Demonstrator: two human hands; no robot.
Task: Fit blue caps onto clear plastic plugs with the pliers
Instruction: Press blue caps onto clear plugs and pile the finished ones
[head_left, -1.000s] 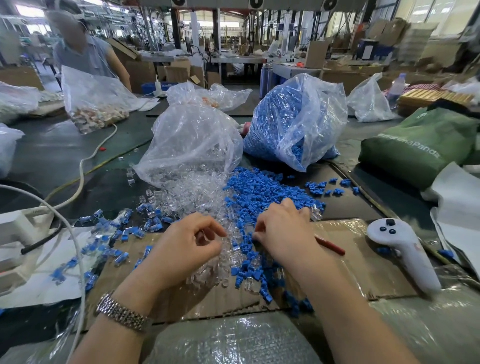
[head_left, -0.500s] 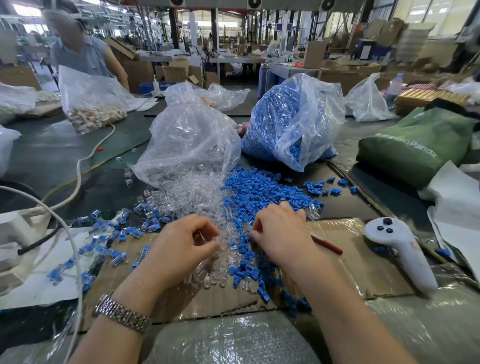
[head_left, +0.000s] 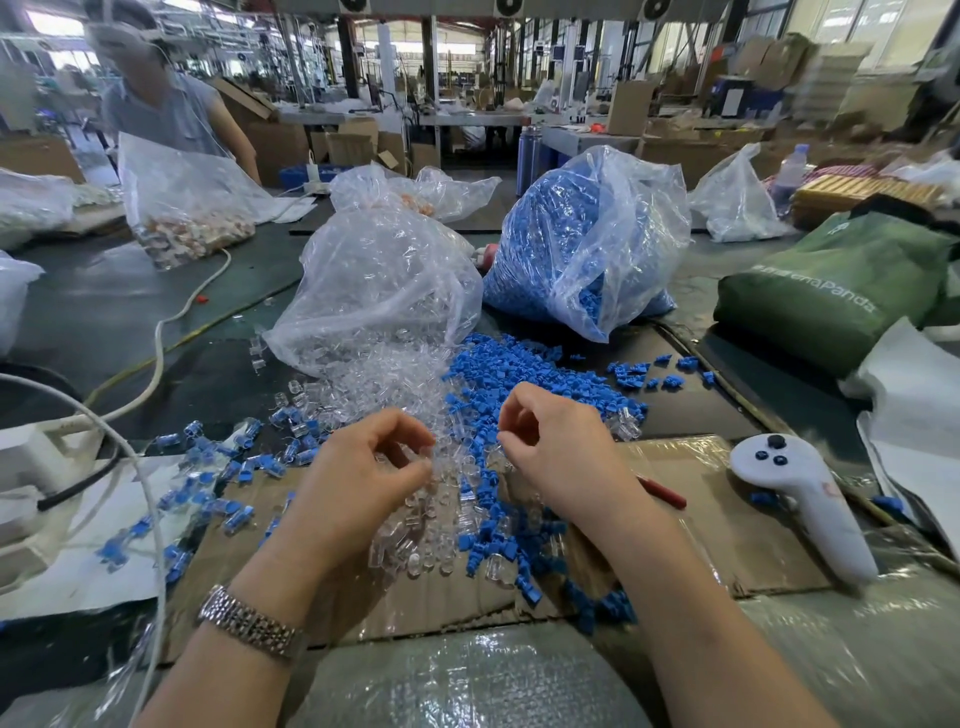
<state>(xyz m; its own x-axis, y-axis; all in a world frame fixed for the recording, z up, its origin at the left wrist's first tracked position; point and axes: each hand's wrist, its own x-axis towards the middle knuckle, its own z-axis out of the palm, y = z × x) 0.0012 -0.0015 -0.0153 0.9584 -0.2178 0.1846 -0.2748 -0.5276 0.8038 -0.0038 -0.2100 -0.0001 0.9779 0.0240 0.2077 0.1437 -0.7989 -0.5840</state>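
Over the cardboard sheet (head_left: 691, 525), both hands hover just above the mixed pile. At about 8 o'clock from the pile's middle, the left hand (head_left: 358, 483) is raised with its fingers curled, thumb and forefinger pinched close on what looks like a clear plug, though the piece is too glassy to be sure. At 3 o'clock from it, the right hand (head_left: 561, 452) curls the same way, fingertips drawn together; whether they grip anything cannot be told. A metal watch (head_left: 249, 623) sits on the left wrist.

Between and below the hands lie loose clear plugs (head_left: 415, 540) and blue caps (head_left: 524, 374). A red pliers handle (head_left: 662, 492) pokes out from under the right wrist at 4 o'clock. At 12 o'clock stand a bag of clear plugs (head_left: 384, 280) and a bag of blue caps (head_left: 587, 234). A white controller (head_left: 810, 504) lies at 3 o'clock, capped plugs (head_left: 218, 467) at 9 o'clock.
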